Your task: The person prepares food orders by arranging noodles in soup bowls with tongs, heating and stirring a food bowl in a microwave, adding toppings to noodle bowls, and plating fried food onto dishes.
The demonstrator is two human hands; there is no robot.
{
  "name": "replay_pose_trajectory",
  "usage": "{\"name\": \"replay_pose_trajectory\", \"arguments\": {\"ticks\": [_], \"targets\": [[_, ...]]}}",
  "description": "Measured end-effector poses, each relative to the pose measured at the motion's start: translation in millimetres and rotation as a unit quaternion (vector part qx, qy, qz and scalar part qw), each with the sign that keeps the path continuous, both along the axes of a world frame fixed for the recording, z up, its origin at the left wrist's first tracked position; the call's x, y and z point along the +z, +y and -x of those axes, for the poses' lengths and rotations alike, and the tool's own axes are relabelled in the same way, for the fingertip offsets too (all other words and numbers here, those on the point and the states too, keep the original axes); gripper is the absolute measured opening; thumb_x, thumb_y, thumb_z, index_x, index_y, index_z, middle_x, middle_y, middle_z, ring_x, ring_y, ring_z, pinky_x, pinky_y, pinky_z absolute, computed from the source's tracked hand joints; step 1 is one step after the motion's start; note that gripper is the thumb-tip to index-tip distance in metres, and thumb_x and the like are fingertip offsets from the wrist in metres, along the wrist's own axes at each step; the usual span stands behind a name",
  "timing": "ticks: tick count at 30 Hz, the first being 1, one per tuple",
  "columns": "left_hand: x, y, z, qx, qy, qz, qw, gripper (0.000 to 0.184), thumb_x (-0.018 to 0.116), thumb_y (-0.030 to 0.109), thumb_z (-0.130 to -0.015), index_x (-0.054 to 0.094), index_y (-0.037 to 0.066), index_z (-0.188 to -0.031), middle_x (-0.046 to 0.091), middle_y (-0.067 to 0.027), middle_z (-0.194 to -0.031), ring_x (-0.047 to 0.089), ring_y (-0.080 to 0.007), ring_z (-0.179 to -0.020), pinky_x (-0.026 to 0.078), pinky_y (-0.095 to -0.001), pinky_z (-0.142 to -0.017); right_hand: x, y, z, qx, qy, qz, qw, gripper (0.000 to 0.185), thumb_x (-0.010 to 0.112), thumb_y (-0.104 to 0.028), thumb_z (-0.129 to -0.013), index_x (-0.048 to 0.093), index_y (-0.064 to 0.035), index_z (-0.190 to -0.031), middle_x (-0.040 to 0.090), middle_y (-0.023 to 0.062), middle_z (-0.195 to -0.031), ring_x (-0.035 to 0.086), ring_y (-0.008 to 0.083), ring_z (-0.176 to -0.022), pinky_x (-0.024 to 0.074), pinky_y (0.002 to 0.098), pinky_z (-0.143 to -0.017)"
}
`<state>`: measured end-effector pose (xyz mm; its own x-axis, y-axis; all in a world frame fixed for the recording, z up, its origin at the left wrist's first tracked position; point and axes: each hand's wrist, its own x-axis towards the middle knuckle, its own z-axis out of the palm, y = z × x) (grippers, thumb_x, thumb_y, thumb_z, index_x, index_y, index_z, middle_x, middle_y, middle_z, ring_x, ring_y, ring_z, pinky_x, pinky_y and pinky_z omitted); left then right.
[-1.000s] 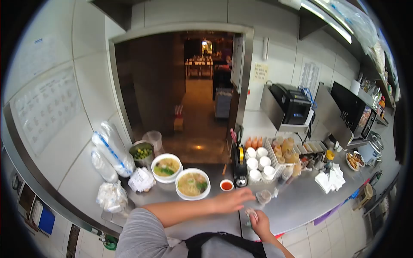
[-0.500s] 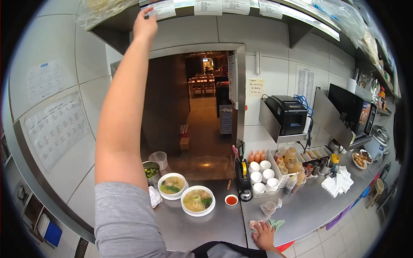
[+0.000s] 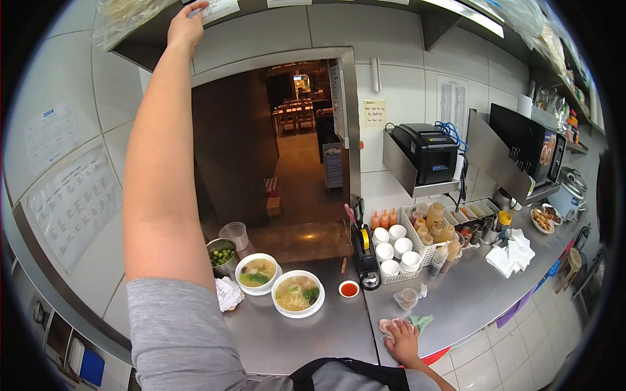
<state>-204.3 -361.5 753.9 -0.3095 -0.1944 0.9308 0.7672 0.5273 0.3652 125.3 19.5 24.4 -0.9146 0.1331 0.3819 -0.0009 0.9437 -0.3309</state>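
My left hand (image 3: 186, 26) is raised high at the upper left. Its fingers are pinched at the edge of a printed paper slip (image 3: 220, 9) under the shelf's front rail; the fingertips are partly cut off by the frame. Low on the steel counter, my right hand (image 3: 402, 340) lies with fingers spread over a crumpled pink and green cloth (image 3: 420, 322). Two white bowls of noodle soup, one nearer (image 3: 298, 294) and one behind (image 3: 256, 272), stand on plates left of centre. Beside them sits a small dish of red sauce (image 3: 349, 289).
A metal pot of green citrus (image 3: 222, 255) and a crumpled paper (image 3: 229, 294) are at the left. Stacked white cups (image 3: 390, 268), sauce bottles (image 3: 435, 215) and a tape dispenser (image 3: 365, 257) line the back. A printer (image 3: 425, 154) hangs above them.
The whole view has shifted, with most things now lower-contrast in position: slightly left and up. My left hand remains at the slip, and my right hand stays on the cloth.
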Motion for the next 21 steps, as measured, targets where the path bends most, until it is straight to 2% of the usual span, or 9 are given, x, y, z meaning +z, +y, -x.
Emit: {"name": "replay_pose_trajectory", "arguments": {"ticks": [2, 6, 11, 13, 14, 16, 17, 19, 21], "targets": [[0, -4, 4, -0.001, 0.002, 0.032, 0.999, 0.027, 0.05, 0.019, -0.097, 0.066, 0.027, -0.117, 0.063, -0.003, -0.094, 0.049, -0.0099, -0.075, 0.045, -0.0281, -0.079, 1, 1, -1, -0.003, -0.003, -0.001, 1.0, 0.045, 0.069, -0.032, -0.074, 0.061, -0.017, -0.116, 0.053, 0.0109, -0.13, 0.042, 0.0335, -0.126, 0.0266, 0.0558, -0.102], [1, -14, 1, -0.012, -0.021, 0.071, 0.997, 0.03, 0.049, 0.016, -0.096, 0.065, 0.028, -0.119, 0.064, -0.0024, -0.096, 0.047, -0.0087, -0.072, 0.044, -0.0263, -0.076, 3, 1, -1, -0.001, -0.002, 0.006, 1.0, 0.045, 0.069, -0.031, -0.074, 0.061, -0.0178, -0.116, 0.053, 0.0095, -0.129, 0.042, 0.0326, -0.126, 0.0266, 0.0564, -0.102], [-3, -8, -20, 0.071, -0.026, 0.126, 0.989, 0.039, 0.046, 0.015, -0.094, 0.06, 0.034, -0.125, 0.066, -0.0041, -0.101, 0.055, -0.0087, -0.073, 0.046, -0.0264, -0.072, 3, 0, -2, 0.0, -0.007, 0.005, 1.0, 0.045, 0.068, -0.031, -0.074, 0.061, -0.017, -0.116, 0.053, 0.0105, -0.13, 0.042, 0.0334, -0.126, 0.0266, 0.0556, -0.102], [-9, 9, -47, 0.013, -0.085, 0.087, 0.992, 0.035, 0.051, 0.006, -0.09, 0.061, 0.016, -0.122, 0.065, -0.0106, -0.113, 0.06, -0.0246, -0.088, 0.046, -0.0334, -0.078, 4, -1, -2, -0.002, -0.008, 0.003, 1.0, 0.044, 0.068, -0.031, -0.075, 0.061, -0.0169, -0.116, 0.053, 0.0106, -0.13, 0.041, 0.0334, -0.126, 0.0267, 0.0554, -0.102], [-10, 9, -50, 0.014, -0.085, 0.088, 0.992, 0.035, 0.051, 0.006, -0.09, 0.061, 0.016, -0.122, 0.065, -0.0106, -0.113, 0.06, -0.0246, -0.088, 0.046, -0.0334, -0.078, 3, -1, -2, -0.001, -0.009, 0.004, 1.0, 0.044, 0.068, -0.031, -0.075, 0.061, -0.0169, -0.116, 0.053, 0.0106, -0.13, 0.041, 0.0334, -0.126, 0.0267, 0.0554, -0.102], [-10, 11, -55, 0.13, 0.003, 0.14, 0.982, 0.029, 0.053, 0.005, -0.091, 0.066, 0.013, -0.115, 0.068, -0.0149, -0.097, 0.061, -0.0245, -0.078, 0.047, -0.0308, -0.073, 1, 0, -1, -0.006, 0.0, 0.005, 1.0, 0.044, 0.069, -0.031, -0.074, 0.062, -0.0183, -0.115, 0.053, 0.0092, -0.129, 0.043, 0.0316, -0.126, 0.0266, 0.0573, -0.102], [-8, 13, -57, 0.129, 0.004, 0.141, 0.982, 0.029, 0.053, 0.005, -0.091, 0.066, 0.013, -0.115, 0.068, -0.0149, -0.097, 0.061, -0.0245, -0.078, 0.047, -0.0308, -0.073, 0, 0, -1, -0.007, 0.0, 0.005, 1.0, 0.044, 0.069, -0.031, -0.074, 0.062, -0.0183, -0.115, 0.053, 0.0092, -0.129, 0.043, 0.0316, -0.126, 0.0266, 0.0573, -0.102], [-2, 16, -60, 0.397, -0.027, 0.218, 0.891, 0.037, 0.048, 0.018, -0.093, 0.058, 0.033, -0.126, 0.066, -0.005, -0.102, 0.057, -0.0096, -0.075, 0.047, -0.0265, -0.074, 0, 0, -1, -0.002, 0.006, 0.006, 1.0, 0.044, 0.07, -0.031, -0.073, 0.062, -0.0183, -0.115, 0.054, 0.0092, -0.128, 0.043, 0.0318, -0.125, 0.0267, 0.0572, -0.103], [3, 10, -47, 0.353, -0.015, 0.188, 0.917, 0.034, 0.051, 0.023, -0.093, 0.058, 0.032, -0.125, 0.065, -0.0038, -0.1, 0.056, -0.0098, -0.076, 0.047, -0.0264, -0.073, 1, 1, -2, -0.002, 0.008, 0.006, 1.0, 0.044, 0.07, -0.03, -0.073, 0.062, -0.0183, -0.115, 0.054, 0.0091, -0.128, 0.044, 0.0319, -0.125, 0.0268, 0.057, -0.102]]}}
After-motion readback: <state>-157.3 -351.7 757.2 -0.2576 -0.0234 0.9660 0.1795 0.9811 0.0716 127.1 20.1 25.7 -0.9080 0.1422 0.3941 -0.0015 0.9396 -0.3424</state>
